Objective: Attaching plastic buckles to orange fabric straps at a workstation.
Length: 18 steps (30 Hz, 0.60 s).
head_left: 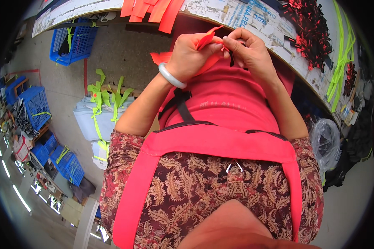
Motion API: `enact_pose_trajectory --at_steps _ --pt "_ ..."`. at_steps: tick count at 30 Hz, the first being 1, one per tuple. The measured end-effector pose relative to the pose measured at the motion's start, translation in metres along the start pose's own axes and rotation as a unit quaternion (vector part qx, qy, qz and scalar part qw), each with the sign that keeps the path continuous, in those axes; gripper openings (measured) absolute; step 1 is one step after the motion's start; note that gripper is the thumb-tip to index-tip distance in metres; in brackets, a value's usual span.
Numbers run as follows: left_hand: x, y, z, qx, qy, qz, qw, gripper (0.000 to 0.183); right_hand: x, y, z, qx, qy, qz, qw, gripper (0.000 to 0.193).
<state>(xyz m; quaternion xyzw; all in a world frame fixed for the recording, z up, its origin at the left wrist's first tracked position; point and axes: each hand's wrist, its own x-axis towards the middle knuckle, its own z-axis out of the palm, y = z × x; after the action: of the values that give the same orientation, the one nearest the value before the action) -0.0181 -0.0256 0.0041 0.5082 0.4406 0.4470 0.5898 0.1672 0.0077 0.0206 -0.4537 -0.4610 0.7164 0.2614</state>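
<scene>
Both of my hands meet over my red apron [220, 99], close to the table's edge. My left hand [189, 56], with a pale bangle [171, 76] at the wrist, is closed around a bright orange fabric strip [205, 39]. Part of that orange cloth sticks out below and beside the fist. Just to the right, my right hand [252, 54] pinches with thumb and forefinger at the orange strip's end. A small black strip [232, 59] hangs by the right fingers; how it joins the orange cloth is hidden.
On the worn table [214, 9] lie several orange strips [166, 14], a heap of black-and-red cut pieces [307, 33] and long yellow-green strips [340, 58]. A blue crate [72, 43] and stacked pale fabric [85, 120] stand left; a clear plastic bag [325, 139] hangs right.
</scene>
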Motion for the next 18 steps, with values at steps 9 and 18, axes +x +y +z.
enact_pose_trajectory --at_steps 9,18 --pt "0.006 0.004 -0.008 -0.040 0.026 0.037 0.998 0.014 0.002 0.011 -0.004 0.128 -0.017 0.063 0.990 0.018" --pt "0.004 0.020 -0.027 -0.131 -0.015 -0.141 0.981 0.019 -0.012 -0.014 0.009 -0.077 0.015 -0.125 0.989 0.014"
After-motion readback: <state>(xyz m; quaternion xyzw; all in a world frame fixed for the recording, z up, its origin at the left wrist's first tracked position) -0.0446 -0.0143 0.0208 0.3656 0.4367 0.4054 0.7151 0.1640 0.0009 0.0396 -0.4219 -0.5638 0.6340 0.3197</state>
